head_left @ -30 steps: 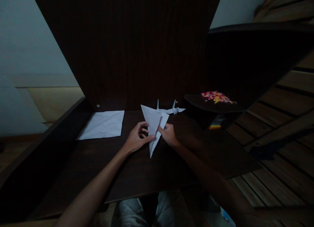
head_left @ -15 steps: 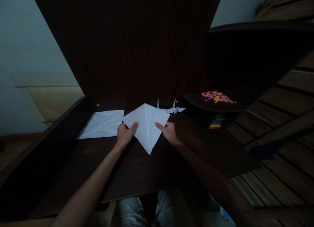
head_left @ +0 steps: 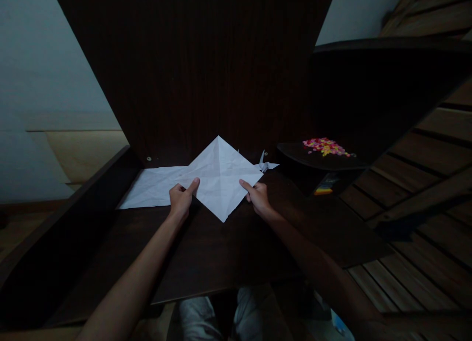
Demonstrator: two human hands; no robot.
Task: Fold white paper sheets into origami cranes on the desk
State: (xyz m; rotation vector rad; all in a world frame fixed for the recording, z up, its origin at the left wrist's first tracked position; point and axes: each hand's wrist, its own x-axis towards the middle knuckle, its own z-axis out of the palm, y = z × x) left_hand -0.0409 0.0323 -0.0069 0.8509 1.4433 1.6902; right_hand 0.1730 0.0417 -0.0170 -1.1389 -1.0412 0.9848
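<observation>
Centre of the clock face: white sheet [head_left: 221, 178], raised between both hands. Nearest, at six o'clock: trousered knees [head_left: 197, 314], below the front edge of the dark counter [head_left: 206, 262]. A little farther, at eight o'clock: left hand [head_left: 180, 199], pinching the white sheet at its lower left edge, thumb above and fingers beneath. At four o'clock: right hand [head_left: 259, 197], with the same pinching grip at the lower right edge.

Just changed: from a narrow folded wedge, then a kite with raised middle ridge, to a wide diamond, with crossing creases now visible on its face. Meaning for the folding work, by judgement: layers unfolded, creases exposed, shape not yet fixed. Hard to say if the lowest corner is touching the counter.

Farther, at nine o'clock: creased paper [head_left: 151, 186], lying flat, partly covered by the diamond. At three o'clock: crane-like paper figure [head_left: 266, 167], partly hidden too. Beyond it, between two and three o'clock: colourful small pieces [head_left: 326, 146], heaped on a low shelf [head_left: 300, 155]. Farthest, at twelve o'clock: dark upright panel [head_left: 206, 60].
</observation>
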